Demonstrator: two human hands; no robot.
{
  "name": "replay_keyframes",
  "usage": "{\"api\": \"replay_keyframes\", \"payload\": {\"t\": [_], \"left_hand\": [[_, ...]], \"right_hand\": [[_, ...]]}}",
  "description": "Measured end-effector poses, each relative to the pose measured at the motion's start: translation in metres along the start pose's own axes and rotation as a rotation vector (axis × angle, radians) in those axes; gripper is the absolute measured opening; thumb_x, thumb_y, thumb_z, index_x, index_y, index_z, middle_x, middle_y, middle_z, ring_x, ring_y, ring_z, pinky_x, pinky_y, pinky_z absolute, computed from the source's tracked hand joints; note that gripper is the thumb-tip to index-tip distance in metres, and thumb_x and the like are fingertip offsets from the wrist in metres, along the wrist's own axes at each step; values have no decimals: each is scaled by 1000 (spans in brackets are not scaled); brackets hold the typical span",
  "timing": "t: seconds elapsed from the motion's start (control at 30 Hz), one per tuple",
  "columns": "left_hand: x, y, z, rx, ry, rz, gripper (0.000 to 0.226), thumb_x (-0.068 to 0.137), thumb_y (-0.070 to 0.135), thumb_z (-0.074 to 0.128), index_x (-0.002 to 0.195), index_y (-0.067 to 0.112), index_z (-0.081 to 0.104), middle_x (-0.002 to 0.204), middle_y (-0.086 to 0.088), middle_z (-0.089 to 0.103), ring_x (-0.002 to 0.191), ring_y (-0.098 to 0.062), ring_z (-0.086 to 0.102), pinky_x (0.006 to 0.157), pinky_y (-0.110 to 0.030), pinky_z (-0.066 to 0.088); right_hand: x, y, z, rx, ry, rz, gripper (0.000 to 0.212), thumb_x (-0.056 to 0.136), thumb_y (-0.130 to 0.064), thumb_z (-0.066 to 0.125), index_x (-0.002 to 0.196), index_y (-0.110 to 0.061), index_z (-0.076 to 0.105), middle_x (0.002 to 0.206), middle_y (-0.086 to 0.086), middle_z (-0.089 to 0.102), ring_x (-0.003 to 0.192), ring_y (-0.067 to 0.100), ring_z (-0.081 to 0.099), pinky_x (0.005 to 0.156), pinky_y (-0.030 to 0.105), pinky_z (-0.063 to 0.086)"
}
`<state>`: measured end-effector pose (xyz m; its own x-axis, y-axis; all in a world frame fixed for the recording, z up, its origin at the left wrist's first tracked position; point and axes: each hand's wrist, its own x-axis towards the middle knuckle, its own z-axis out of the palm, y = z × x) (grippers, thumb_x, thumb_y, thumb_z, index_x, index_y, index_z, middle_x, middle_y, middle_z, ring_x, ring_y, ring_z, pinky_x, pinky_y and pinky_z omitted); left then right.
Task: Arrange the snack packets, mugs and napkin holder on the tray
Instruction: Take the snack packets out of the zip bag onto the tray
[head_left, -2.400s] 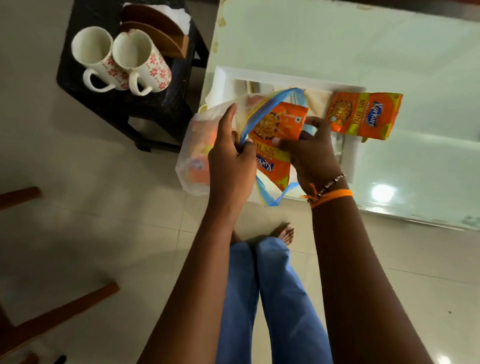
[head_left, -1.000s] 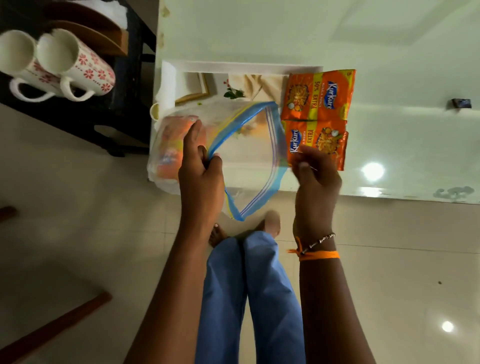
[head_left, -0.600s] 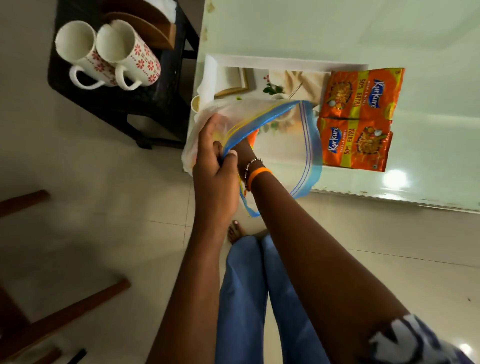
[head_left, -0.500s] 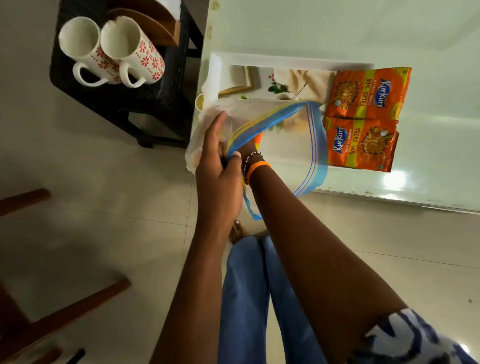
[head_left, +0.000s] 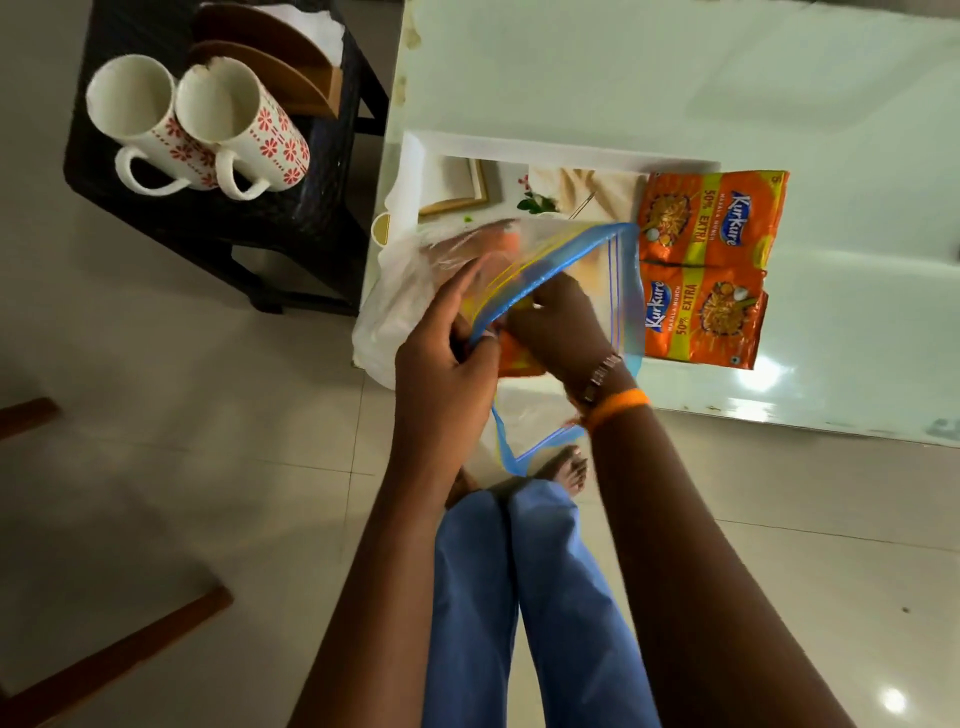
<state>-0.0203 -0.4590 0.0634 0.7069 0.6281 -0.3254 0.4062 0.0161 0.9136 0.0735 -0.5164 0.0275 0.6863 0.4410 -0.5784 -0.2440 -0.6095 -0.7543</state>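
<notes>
On the tray two snack packets lie placed (mugs and napkin holder wait on the stool), while the left hand pinches the zip bag open and the right hand closes on a third packet.

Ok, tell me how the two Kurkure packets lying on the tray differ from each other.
The far Kurkure packet lies with its logo toward the right, while the near Kurkure packet is turned the opposite way, logo toward the left. The far packet rests against the tray's back rim; the near packet sits at the front edge, its left side behind the zip bag. Both are orange, marked 50% extra, lying flat and touching.
</notes>
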Motion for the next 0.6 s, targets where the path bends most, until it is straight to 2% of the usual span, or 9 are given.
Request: {"api": "replay_keyframes", "payload": {"t": [0.03, 0.1, 0.2, 0.27, 0.37, 0.47, 0.53, 0.6], "left_hand": [[2, 0, 3, 9, 20, -6, 57, 82, -8, 47, 132, 20, 50, 101, 2, 60, 84, -16, 56, 84, -22, 51], [5, 4, 10, 27, 44, -18, 58, 81, -10, 45, 130, 20, 52, 111, -10, 64, 91, -23, 57, 77, -17, 50], [11, 7, 22, 73, 23, -23, 58, 82, -9, 44, 132, 19, 50, 132, -4, 57, 108, -14, 58, 93, -25, 48], [13, 7, 30, 102, 22, -11, 58, 83, -8, 44, 132, 21, 50, 134, -4, 56, 111, -17, 56, 93, -25, 47], [16, 6, 41, 132, 65, -14, 56, 83, -6, 43, 130, 24, 51, 118, 0, 64, 88, -15, 56, 74, -11, 45], [20, 4, 47, 165, 96, -44, 55, 82, -3, 44, 128, 25, 54, 81, 16, 57, 57, 0, 48, 59, -4, 39], [22, 3, 50, 190, 122, -66, 51, 81, -3, 46, 125, 22, 58, 77, 19, 55, 59, 3, 46, 60, -2, 39], [22, 3, 51, 213, 143, -86, 48, 80, -4, 47, 122, 17, 60, 90, 17, 60, 70, 3, 52, 65, 1, 40]], "right_hand": [[-6, 3, -18, -41, 18, -62, 39, 79, 2, 58, 118, -4, 56, 119, 21, 63, 105, 29, 59, 95, 48, 47], [-21, 15, -48, 45, 27, -111, 40, 80, 7, 57, 117, -5, 56, 114, 21, 64, 101, 32, 62, 89, 46, 52], [-39, 33, -83, 175, 53, -124, 40, 86, 6, 52, 117, -18, 54, 111, 13, 64, 95, 20, 64, 77, 27, 57], [-45, 44, -102, 217, 59, -105, 37, 88, 2, 52, 116, -22, 54, 111, 9, 63, 95, 18, 64, 75, 26, 57], [-47, 56, -129, 306, 129, -87, 34, 88, -1, 52, 121, -10, 53, 112, 14, 63, 95, 24, 65, 78, 33, 58], [-44, 64, -148, 437, 288, -122, 33, 88, -3, 50, 122, -4, 52, 105, 12, 64, 91, 19, 66, 77, 32, 58], [-34, 68, -156, 481, 408, -163, 32, 90, -3, 49, 122, -2, 51, 103, 7, 64, 91, 17, 65, 77, 30, 57], [-19, 71, -163, 513, 503, -201, 30, 90, 0, 49, 119, -4, 52, 102, 6, 63, 92, 17, 64, 77, 31, 56]]}}
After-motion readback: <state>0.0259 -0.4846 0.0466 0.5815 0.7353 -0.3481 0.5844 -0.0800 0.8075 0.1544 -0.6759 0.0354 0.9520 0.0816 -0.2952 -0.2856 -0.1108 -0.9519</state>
